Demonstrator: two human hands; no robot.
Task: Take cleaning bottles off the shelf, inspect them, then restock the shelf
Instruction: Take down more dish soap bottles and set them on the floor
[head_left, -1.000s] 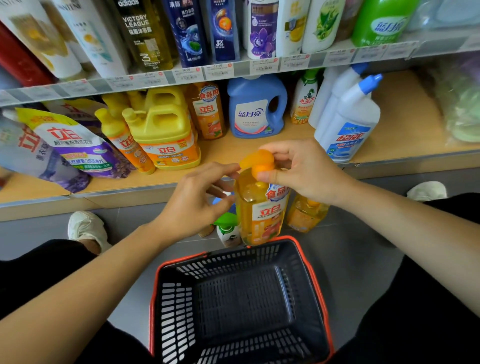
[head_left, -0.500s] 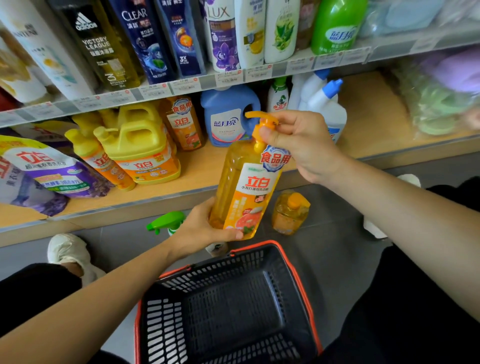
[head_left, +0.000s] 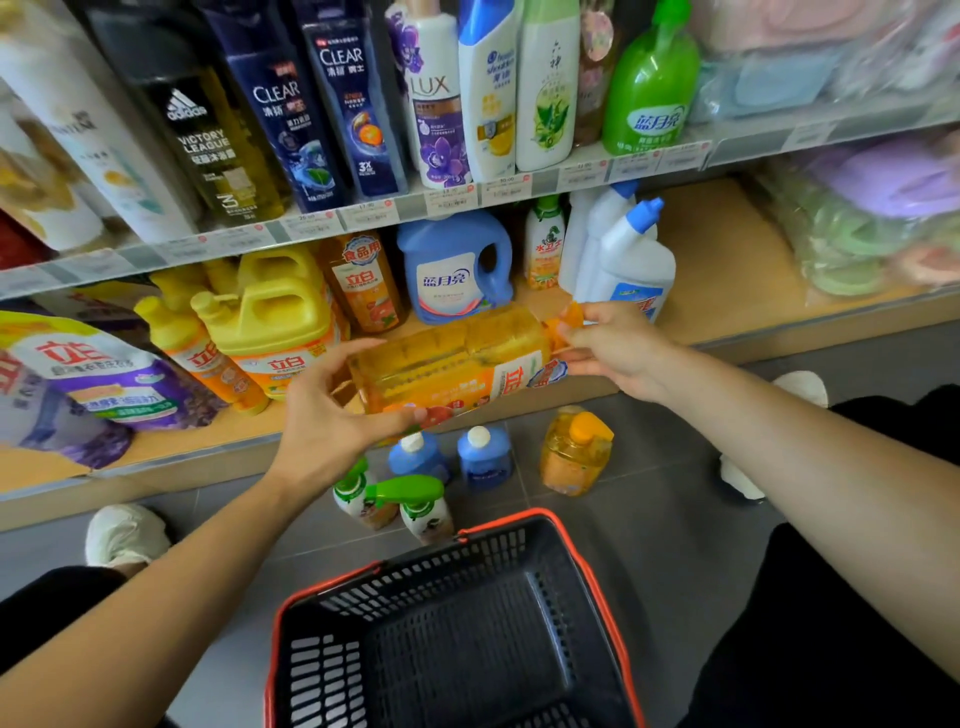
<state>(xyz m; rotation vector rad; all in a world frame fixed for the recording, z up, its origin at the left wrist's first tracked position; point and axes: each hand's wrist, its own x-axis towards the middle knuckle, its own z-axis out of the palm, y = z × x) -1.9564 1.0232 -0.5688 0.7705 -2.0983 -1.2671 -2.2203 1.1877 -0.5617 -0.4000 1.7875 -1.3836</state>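
Orange pump bottle (head_left: 452, 358): held level in front of the lower shelf (head_left: 727, 280). Base end is gripped by the left hand (head_left: 330, 418); pump end is pinched by the right hand (head_left: 618, 348). Risk: if the slick plastic is held too lightly, it could be dropped onto the floor bottles (head_left: 483, 457) below.

Orange bottle (head_left: 457, 358); black basket (head_left: 597, 587), red rim
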